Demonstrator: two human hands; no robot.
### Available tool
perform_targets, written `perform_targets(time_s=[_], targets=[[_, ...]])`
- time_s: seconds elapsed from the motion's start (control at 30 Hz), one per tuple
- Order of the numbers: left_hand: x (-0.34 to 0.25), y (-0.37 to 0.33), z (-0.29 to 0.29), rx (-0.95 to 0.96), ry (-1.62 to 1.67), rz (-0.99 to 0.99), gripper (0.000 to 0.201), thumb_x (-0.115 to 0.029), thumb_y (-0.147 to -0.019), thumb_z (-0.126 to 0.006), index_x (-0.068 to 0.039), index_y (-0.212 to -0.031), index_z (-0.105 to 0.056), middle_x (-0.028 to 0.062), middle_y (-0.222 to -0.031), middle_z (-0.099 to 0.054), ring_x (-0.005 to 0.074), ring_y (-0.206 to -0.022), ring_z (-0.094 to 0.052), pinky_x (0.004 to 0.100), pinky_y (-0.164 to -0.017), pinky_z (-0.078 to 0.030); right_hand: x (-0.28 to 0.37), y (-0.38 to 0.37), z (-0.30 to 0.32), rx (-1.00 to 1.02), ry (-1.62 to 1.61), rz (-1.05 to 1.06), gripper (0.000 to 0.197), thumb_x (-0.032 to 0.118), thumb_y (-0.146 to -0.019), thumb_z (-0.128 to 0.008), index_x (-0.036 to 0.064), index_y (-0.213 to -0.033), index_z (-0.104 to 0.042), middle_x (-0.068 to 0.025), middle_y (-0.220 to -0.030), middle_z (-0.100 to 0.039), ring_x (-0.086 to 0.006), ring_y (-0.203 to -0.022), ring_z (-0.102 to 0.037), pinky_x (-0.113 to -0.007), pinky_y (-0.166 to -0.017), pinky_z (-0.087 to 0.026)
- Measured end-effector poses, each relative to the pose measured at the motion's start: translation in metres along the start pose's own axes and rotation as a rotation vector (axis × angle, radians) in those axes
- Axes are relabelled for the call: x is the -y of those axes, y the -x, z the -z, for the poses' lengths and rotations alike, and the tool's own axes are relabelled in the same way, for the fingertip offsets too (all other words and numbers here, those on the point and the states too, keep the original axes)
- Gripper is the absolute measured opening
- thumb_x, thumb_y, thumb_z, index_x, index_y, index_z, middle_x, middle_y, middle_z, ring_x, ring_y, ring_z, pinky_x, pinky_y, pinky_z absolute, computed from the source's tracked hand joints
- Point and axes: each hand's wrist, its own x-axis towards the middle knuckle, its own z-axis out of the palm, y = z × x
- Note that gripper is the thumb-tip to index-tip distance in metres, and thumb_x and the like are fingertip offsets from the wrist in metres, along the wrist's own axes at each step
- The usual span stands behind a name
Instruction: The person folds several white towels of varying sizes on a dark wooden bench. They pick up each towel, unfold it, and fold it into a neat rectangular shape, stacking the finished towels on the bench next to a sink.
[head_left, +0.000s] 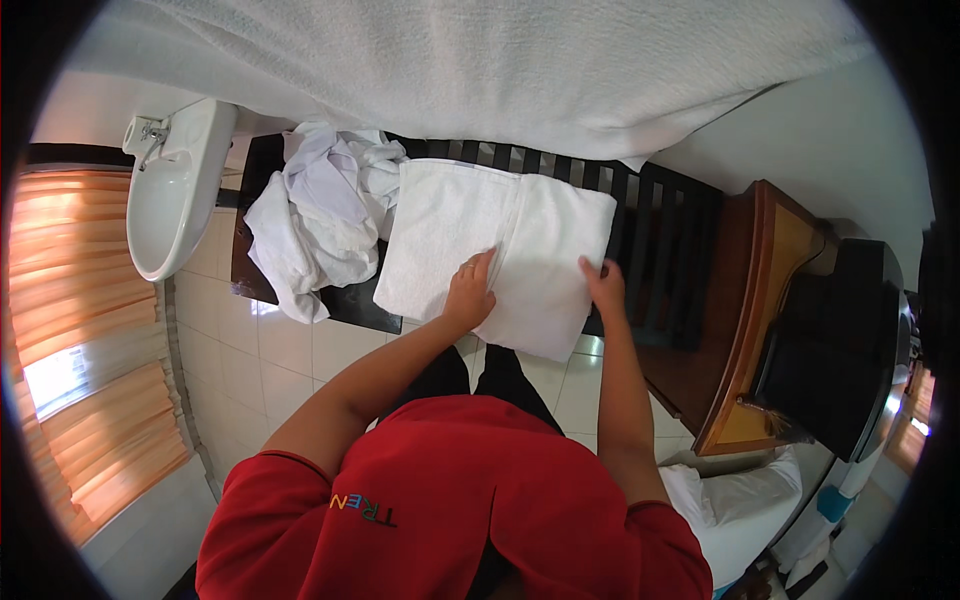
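Observation:
A white towel (450, 215), folded in layers, lies in front of me on a dark slatted bench (660, 250). My left hand (470, 292) rests on its middle, by the edge of the folded-over right part, with the fingers stretched out. At the towel's right edge, my right hand (606, 288) has its thumb on the top and its fingers by the side, gripping the edge; the fingertips are partly hidden. The towel's near edge hangs over the bench's front.
Crumpled white cloths (325, 205) are heaped at the bench's left end. A large white towel (520, 70) hangs across the far side. A washbasin (165, 205) is at the left, near an orange curtain (85, 330). A wooden cabinet (745, 330) and a black television (835, 345) stand right.

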Motion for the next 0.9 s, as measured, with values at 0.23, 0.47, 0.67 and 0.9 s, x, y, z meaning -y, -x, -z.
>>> perform_targets(time_s=[0.23, 0.47, 0.67, 0.9], targets=[[-0.02, 0.001, -0.043, 0.069, 0.046, -0.08, 0.075, -0.036, -0.089, -0.056, -0.008, -0.147, -0.017, 0.0268, -0.152, -0.005, 0.0414, -0.142, -0.004, 0.0552, -0.111, -0.013, -0.028, 0.056, -0.011, 0.111, -0.257, -0.113, 0.051, 0.021, -0.069, -0.077, -0.0039, -0.109, -0.057, -0.0172, -0.101, -0.065, -0.0259, -0.091, -0.064, -0.035, -0.081, -0.049], [-0.045, -0.01, -0.056, 0.171, 0.593, -0.107, 0.069, -0.043, -0.095, -0.046, -0.009, -0.148, -0.017, 0.0298, -0.15, -0.012, 0.0397, -0.142, -0.01, 0.0427, -0.114, -0.015, 0.087, 0.108, 0.038, 0.166, -0.332, 0.129, 0.065, 0.01, -0.074, -0.066, -0.0033, -0.132, -0.041, -0.0194, -0.119, -0.057, -0.0258, -0.105, -0.059, -0.036, -0.089, -0.046], [-0.035, -0.009, -0.016, 0.441, 1.347, 0.281, 0.059, -0.046, -0.1, -0.026, -0.006, -0.144, -0.029, 0.0096, -0.141, -0.04, 0.0216, -0.127, -0.041, 0.0353, -0.109, -0.028, 0.109, 0.124, -0.011, 0.213, -0.058, 0.466, 0.077, 0.006, -0.075, -0.065, -0.003, -0.141, -0.028, -0.0213, -0.127, -0.051, -0.029, -0.115, -0.054, -0.035, -0.097, -0.042], [0.064, 0.035, 0.022, 0.145, 1.205, 0.552, 0.047, -0.04, -0.092, -0.053, -0.007, -0.127, -0.052, 0.0085, -0.107, -0.063, 0.0168, -0.096, -0.06, 0.0334, -0.087, -0.047, 0.1, 0.136, -0.084, 0.787, 0.223, 0.373, 0.059, 0.013, -0.075, -0.065, 0.0023, -0.13, -0.047, -0.0153, -0.107, -0.057, -0.0245, -0.088, -0.059, -0.034, -0.075, -0.049]])
